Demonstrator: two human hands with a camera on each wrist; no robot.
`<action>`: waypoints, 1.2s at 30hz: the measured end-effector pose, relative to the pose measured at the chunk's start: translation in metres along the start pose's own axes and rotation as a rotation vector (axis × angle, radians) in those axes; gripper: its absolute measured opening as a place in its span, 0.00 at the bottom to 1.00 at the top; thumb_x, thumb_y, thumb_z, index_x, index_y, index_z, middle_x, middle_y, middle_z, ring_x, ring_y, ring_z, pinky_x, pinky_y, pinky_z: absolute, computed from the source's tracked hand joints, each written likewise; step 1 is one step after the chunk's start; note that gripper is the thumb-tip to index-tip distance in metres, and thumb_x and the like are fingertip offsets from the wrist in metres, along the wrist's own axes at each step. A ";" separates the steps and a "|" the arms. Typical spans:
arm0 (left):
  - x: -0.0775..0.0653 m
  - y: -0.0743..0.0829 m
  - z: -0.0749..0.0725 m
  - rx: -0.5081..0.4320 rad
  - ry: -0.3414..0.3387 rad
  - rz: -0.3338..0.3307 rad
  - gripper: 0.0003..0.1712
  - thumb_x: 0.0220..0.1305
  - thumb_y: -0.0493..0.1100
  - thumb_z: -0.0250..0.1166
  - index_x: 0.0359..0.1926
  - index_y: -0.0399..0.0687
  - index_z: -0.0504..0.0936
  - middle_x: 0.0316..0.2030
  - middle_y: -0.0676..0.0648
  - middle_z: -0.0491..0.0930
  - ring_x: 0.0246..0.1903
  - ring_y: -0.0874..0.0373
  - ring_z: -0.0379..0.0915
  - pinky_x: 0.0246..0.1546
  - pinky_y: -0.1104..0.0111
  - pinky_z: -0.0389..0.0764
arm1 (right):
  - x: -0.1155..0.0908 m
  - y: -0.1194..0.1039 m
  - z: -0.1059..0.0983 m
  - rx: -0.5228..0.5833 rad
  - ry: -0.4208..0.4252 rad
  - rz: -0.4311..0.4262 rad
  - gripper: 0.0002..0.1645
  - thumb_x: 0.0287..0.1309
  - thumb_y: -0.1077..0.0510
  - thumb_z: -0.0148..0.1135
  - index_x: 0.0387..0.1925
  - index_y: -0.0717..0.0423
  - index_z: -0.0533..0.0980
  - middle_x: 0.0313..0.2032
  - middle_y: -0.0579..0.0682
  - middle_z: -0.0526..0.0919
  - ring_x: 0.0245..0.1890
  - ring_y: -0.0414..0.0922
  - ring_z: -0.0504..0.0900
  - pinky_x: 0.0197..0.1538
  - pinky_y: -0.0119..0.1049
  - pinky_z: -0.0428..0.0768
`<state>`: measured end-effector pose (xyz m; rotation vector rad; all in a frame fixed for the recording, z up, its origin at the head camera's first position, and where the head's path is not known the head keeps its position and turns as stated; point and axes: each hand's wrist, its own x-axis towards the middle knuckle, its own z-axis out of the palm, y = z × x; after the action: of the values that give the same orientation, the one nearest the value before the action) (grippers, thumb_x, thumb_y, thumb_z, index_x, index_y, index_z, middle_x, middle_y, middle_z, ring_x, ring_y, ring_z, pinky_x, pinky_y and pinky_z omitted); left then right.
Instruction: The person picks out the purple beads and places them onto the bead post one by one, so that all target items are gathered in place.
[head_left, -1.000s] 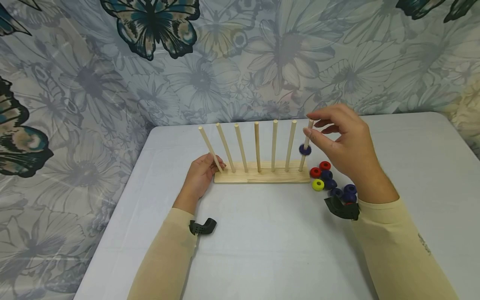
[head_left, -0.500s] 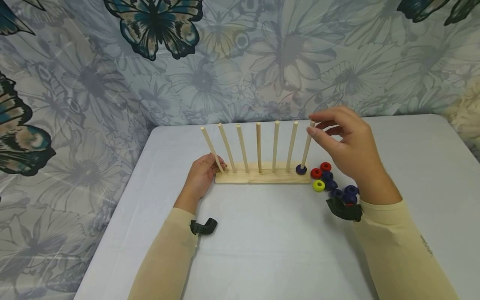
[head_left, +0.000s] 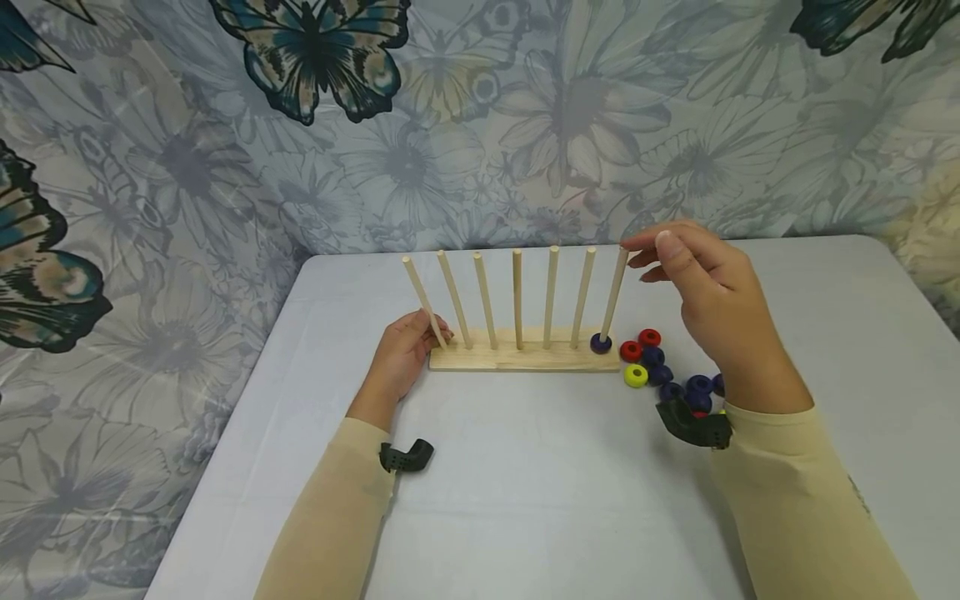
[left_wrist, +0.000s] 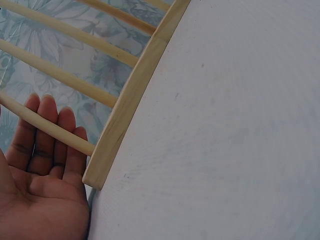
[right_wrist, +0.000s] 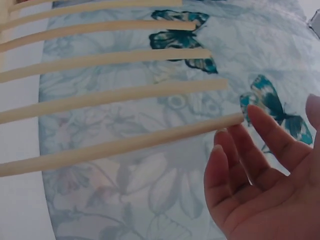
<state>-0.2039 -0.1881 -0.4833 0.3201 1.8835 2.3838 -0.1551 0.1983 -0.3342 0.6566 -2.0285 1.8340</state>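
A wooden peg rack (head_left: 495, 360) stands on the table, its row of upright pegs fanning outward. In the head view, a dark blue bead (head_left: 601, 343) sits at the foot of the rightmost peg (head_left: 615, 292). My left hand (head_left: 401, 354) is at the rack's left end; in the left wrist view its extended fingers (left_wrist: 47, 130) lie behind the leftmost peg (left_wrist: 50, 125), with the palm facing the camera. My right hand (head_left: 708, 287) is at the top of the rightmost peg, thumb lifted away. Fingertips touch that peg's tip in the right wrist view.
Loose beads lie right of the rack: red ones (head_left: 649, 337), a yellow one (head_left: 636, 375) and several blue ones (head_left: 699, 384), some partly hidden by the right wrist's black mount (head_left: 693, 425). A white cloth covers the table (head_left: 525, 483). A butterfly-patterned backdrop (head_left: 480, 150) rises behind.
The blue bead has slid down the rightmost peg to the base. My right thumb has moved off that peg, and the hand has opened slightly. The left hand stays in place.
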 end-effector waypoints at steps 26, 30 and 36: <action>0.000 0.001 0.001 -0.013 -0.002 0.006 0.27 0.73 0.65 0.67 0.41 0.44 0.88 0.40 0.46 0.85 0.47 0.53 0.83 0.55 0.64 0.83 | -0.002 0.012 -0.050 0.535 -0.291 0.021 0.37 0.89 0.43 0.43 0.71 0.73 0.72 0.66 0.63 0.79 0.63 0.57 0.80 0.65 0.40 0.77; -0.001 0.001 0.001 -0.015 0.001 0.008 0.27 0.73 0.65 0.67 0.41 0.43 0.88 0.40 0.46 0.84 0.47 0.53 0.83 0.55 0.64 0.83 | -0.011 0.021 -0.061 0.478 -0.314 0.050 0.37 0.90 0.43 0.38 0.73 0.71 0.70 0.66 0.63 0.78 0.64 0.56 0.79 0.65 0.40 0.77; 0.000 0.001 0.001 -0.016 -0.003 0.009 0.29 0.72 0.66 0.67 0.41 0.43 0.87 0.40 0.46 0.84 0.47 0.53 0.83 0.54 0.64 0.83 | -0.023 0.036 -0.080 0.446 -0.333 0.072 0.36 0.91 0.45 0.32 0.76 0.71 0.67 0.67 0.63 0.78 0.65 0.54 0.78 0.65 0.39 0.76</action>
<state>-0.2036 -0.1879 -0.4823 0.3313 1.8649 2.4017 -0.1608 0.2825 -0.3671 1.0837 -1.8522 2.3840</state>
